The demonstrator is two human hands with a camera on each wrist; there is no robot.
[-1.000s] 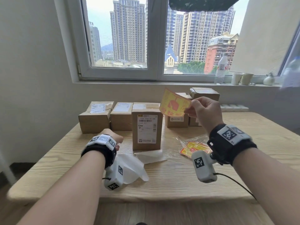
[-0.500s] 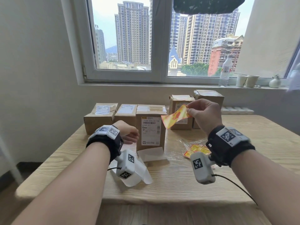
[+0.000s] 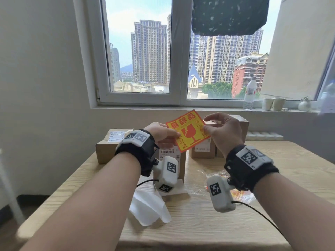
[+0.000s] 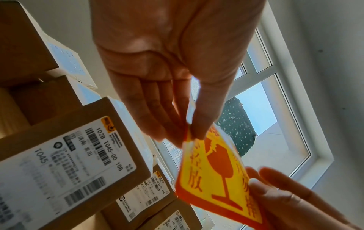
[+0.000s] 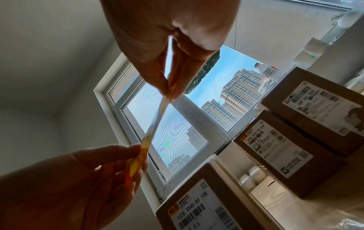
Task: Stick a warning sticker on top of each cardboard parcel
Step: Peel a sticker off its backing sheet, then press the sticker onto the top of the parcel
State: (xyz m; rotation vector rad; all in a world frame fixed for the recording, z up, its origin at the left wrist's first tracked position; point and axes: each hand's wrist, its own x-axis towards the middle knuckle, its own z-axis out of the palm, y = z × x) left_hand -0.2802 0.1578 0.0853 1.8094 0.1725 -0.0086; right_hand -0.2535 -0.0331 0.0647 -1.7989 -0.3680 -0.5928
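Observation:
A yellow and red warning sticker (image 3: 188,130) with a broken-glass symbol is held up in the air above the parcels, face toward me. My left hand (image 3: 164,134) pinches its left edge between thumb and fingers, and in the left wrist view the sticker (image 4: 214,172) hangs from that pinch. My right hand (image 3: 221,132) pinches the right edge; the right wrist view shows the sticker (image 5: 155,124) edge-on between both hands. Several brown cardboard parcels stand in a row on the table: one at the left (image 3: 107,149), a tall one (image 3: 182,165) under my left wrist, others (image 3: 203,151) behind my right hand.
Peeled white backing papers (image 3: 146,207) lie on the wooden table (image 3: 290,171) near its front edge. A clear bag of more stickers (image 3: 241,194) lies under my right wrist. A water bottle (image 3: 250,93), cups and a small pot stand on the windowsill.
My left hand rose from the table and took hold of the sticker's left edge. The sticker turned face toward me and now sits between both hands. The view tilted upward.

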